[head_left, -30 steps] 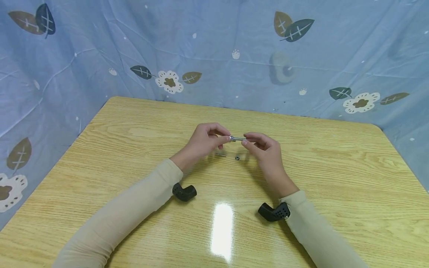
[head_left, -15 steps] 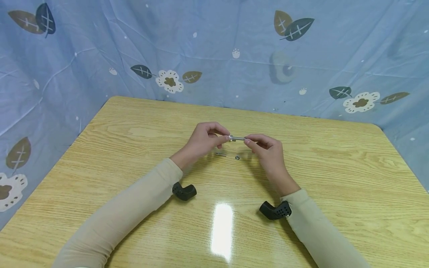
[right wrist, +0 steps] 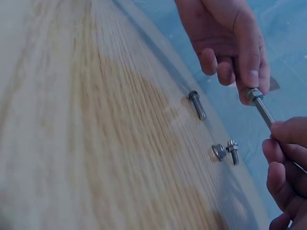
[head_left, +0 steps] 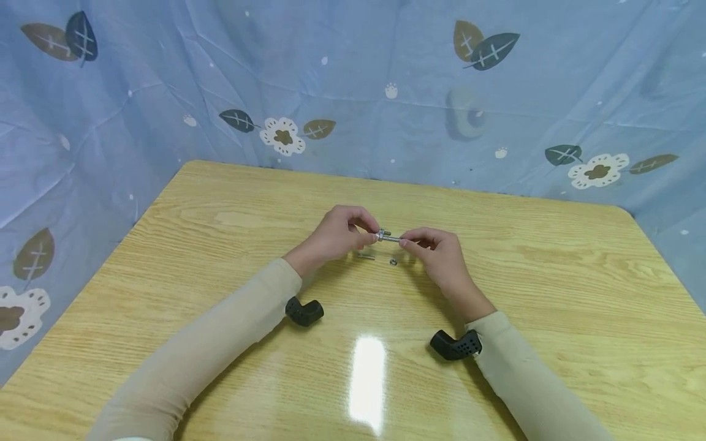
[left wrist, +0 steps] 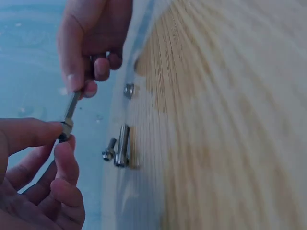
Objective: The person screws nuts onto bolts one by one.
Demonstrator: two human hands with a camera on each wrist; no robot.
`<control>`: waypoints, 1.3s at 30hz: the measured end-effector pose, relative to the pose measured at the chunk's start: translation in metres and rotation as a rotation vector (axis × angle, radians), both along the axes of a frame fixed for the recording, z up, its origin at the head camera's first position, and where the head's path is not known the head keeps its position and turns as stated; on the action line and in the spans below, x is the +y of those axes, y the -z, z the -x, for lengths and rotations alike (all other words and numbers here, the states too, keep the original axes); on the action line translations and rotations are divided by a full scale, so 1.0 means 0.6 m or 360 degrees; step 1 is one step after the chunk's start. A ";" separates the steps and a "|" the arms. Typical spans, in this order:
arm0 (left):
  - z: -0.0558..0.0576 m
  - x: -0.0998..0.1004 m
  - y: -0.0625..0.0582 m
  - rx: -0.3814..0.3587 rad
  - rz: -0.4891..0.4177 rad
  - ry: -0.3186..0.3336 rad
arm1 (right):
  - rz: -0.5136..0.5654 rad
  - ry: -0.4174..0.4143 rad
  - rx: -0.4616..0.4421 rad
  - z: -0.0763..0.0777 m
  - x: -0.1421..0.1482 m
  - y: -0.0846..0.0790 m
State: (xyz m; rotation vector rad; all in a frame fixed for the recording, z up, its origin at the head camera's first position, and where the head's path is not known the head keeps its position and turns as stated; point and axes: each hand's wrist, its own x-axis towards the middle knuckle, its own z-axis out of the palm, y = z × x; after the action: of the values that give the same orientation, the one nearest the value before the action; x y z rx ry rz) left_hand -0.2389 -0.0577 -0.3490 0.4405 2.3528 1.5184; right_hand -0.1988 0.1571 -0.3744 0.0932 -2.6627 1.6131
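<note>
A silver bolt [right wrist: 264, 111] with a threaded shank is held between both hands above the table. My left hand [head_left: 341, 236] pinches its hex end between thumb and fingers; whether the hex piece [right wrist: 254, 94] is the head or a nut, I cannot tell. The thumb and index finger of my right hand [head_left: 438, 253] pinch the far end of the shank. Beneath the hands, a thick bolt [right wrist: 197, 106] lies on the table nearer my left hand. A flanged nut [right wrist: 218, 152] and a smaller bolt [right wrist: 233, 153] appear close together in the right wrist view.
The wood-grain table [head_left: 265, 361] reaches to a blue patterned curtain [head_left: 353, 73] at its back and sides. Black wrist mounts [head_left: 455, 345] sit on both sleeves. A bright light reflection [head_left: 366, 383] shows on the tabletop in front.
Both hands and the held bolt have come slightly lower in the head view. A small metal part now shows just behind the held bolt. The thick bolt and nut still lie on the table.
</note>
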 end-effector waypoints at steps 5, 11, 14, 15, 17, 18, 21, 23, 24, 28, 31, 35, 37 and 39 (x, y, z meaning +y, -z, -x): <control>0.009 0.003 -0.001 0.0130 0.0206 0.0075 | -0.0086 -0.0089 -0.0007 0.007 0.005 -0.003; 0.018 0.008 -0.004 0.0210 0.0373 0.0168 | -0.0169 -0.0160 -0.0031 0.018 0.007 -0.004; 0.020 0.011 -0.006 0.0235 0.0447 0.0204 | -0.0206 -0.0195 -0.0029 0.023 0.007 -0.002; 0.020 0.012 -0.007 0.0235 0.0470 0.0211 | -0.0216 -0.0209 -0.0024 0.025 0.007 -0.001; 0.020 0.012 -0.009 0.0237 0.0513 0.0230 | -0.0247 -0.0239 -0.0010 0.028 0.006 0.002; 0.020 0.012 -0.009 0.0237 0.0529 0.0235 | -0.0260 -0.0253 -0.0005 0.029 0.006 0.003; 0.021 0.012 -0.010 0.0236 0.0584 0.0255 | -0.0292 -0.0283 0.0005 0.032 0.004 0.006; 0.023 0.012 -0.009 0.0250 0.0615 0.0270 | -0.0313 -0.0288 0.0009 0.033 0.003 0.006; 0.024 0.012 -0.009 0.0255 0.0624 0.0276 | -0.0324 -0.0286 0.0010 0.034 0.002 0.006; 0.028 0.011 -0.005 0.0264 0.0646 0.0296 | -0.0361 -0.0278 0.0004 0.037 -0.002 0.005; 0.032 0.010 -0.002 0.0241 0.0641 0.0311 | -0.0380 -0.0275 -0.0022 0.039 -0.004 0.004; 0.035 0.010 -0.001 0.0223 0.0641 0.0321 | -0.0403 -0.0270 -0.0069 0.039 -0.007 0.000; 0.035 0.010 -0.002 0.0217 0.0647 0.0321 | -0.0413 -0.0267 -0.0082 0.039 -0.008 -0.002; 0.036 0.011 -0.002 0.0209 0.0649 0.0322 | -0.0419 -0.0266 -0.0088 0.040 -0.008 -0.002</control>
State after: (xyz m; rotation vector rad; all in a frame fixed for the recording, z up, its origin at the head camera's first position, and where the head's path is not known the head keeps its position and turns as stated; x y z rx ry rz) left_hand -0.2606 -0.0514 -0.3478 0.6643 2.5408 0.9143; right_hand -0.2226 0.1523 -0.3729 0.2872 -2.9679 1.3085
